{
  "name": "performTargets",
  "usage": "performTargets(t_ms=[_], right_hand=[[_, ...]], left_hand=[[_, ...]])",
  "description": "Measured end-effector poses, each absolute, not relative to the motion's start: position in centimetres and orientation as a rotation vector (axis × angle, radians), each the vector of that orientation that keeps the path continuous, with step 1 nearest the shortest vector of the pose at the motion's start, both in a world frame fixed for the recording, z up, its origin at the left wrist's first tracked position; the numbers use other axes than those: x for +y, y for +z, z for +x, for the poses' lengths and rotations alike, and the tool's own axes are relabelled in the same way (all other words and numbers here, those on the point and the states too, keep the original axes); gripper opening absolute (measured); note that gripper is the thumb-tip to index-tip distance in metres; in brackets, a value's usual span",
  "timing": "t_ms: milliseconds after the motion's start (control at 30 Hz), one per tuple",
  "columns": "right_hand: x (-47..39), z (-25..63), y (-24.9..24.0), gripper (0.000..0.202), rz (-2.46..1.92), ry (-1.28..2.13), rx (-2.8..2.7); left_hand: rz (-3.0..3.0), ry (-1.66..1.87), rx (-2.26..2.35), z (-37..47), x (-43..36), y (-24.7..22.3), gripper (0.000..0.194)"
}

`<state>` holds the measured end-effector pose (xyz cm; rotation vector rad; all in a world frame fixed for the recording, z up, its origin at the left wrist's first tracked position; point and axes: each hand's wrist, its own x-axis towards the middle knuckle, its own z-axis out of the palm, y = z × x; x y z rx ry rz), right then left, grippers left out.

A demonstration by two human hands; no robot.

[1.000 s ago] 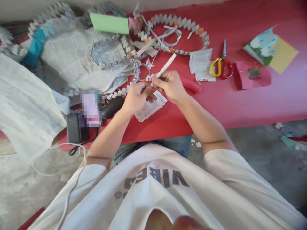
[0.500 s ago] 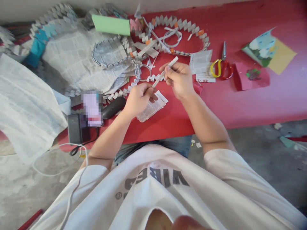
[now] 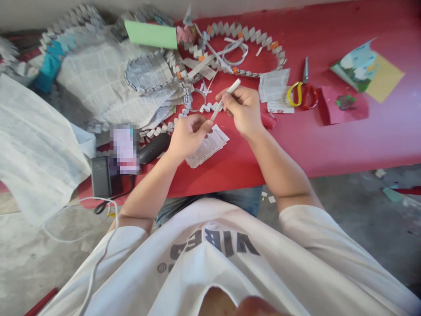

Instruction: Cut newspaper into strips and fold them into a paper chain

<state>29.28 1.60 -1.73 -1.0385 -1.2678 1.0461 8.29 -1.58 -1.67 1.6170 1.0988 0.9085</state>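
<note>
A narrow folded strip of newspaper [image 3: 216, 112] runs slantwise between my hands, over the red table. Its lower end is pinched by the thumb and fingers of my left hand [image 3: 190, 135]. Further up, my right hand [image 3: 242, 107] grips the same strip, and its pale upper end sticks out past the fingers. Below the left fingers lies a small stack of cut newspaper pieces [image 3: 207, 149]. Just beyond the strip, a zigzag chain of folded paper [image 3: 208, 107] rests on the table.
Scissors [image 3: 308, 94] with yellow and red handles lie right of my right hand, near cut paper pieces [image 3: 274, 85]. Woven paper chains [image 3: 250, 33] and newspaper sheets [image 3: 95, 74] cover the back left. A phone [image 3: 125, 149], a black case [image 3: 155, 148] and a power bank [image 3: 101, 176] sit at left.
My left thumb and fingers have shifted slightly on the lower end of the strip. My right hand stays on the strip, its fingers slightly moved along it.
</note>
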Motion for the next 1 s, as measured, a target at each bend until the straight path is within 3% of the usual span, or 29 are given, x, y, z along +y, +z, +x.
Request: performTargets(t_ms=[233,467,600,767,1000], right_hand=[[1.5,29.4,-1.4,0.061,-1.118,1.018,-1.253],[2.6,31.5,-1.1,0.048,-1.11,0.959,-1.136],[3.6,32.9,-1.2,0.053,-1.088,0.874,-1.031],[2.5,31.3,-0.8,0.061,-1.093,1.122,-1.166],[0.6,28.7,-0.4,0.047,-1.141,1.11,-1.293]], left_hand=[[1.726,0.887,1.136,8.4,-1.9,-0.7,0.028],[1.79,0.835,1.198,8.0,-2.4,0.4,0.028],[1.737,0.868,1.177,7.9,-2.0,-0.1,0.022],[1.655,0.951,1.18,7.8,-1.1,-1.2,0.011],[1.66,0.805,1.139,8.2,-1.5,-1.1,0.016]])
